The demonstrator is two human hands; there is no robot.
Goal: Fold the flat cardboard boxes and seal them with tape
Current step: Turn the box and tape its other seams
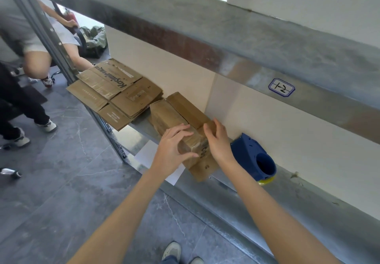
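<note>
Left hand (pixel 174 145) grips the box (pixel 176 111) end, probably to hold its flaps shut. Right hand (pixel 218 141), fingers straight, steadies the side.

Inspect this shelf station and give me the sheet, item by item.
Surface: metal shelf, scuffed, against a white wall.
Job's things: box partly folded, near flap open; flat boxes stacked to its left, overhanging the shelf edge; blue tape dispenser to its right.
Clutter: white sheet at the shelf edge, below the left hand.
Grippers: left hand grips the box's near end; right hand presses its right side, fingers nearly straight.
Cables: nothing seen.
Surroundings: grey tiled floor; other people at left; label on the upper beam.
</note>
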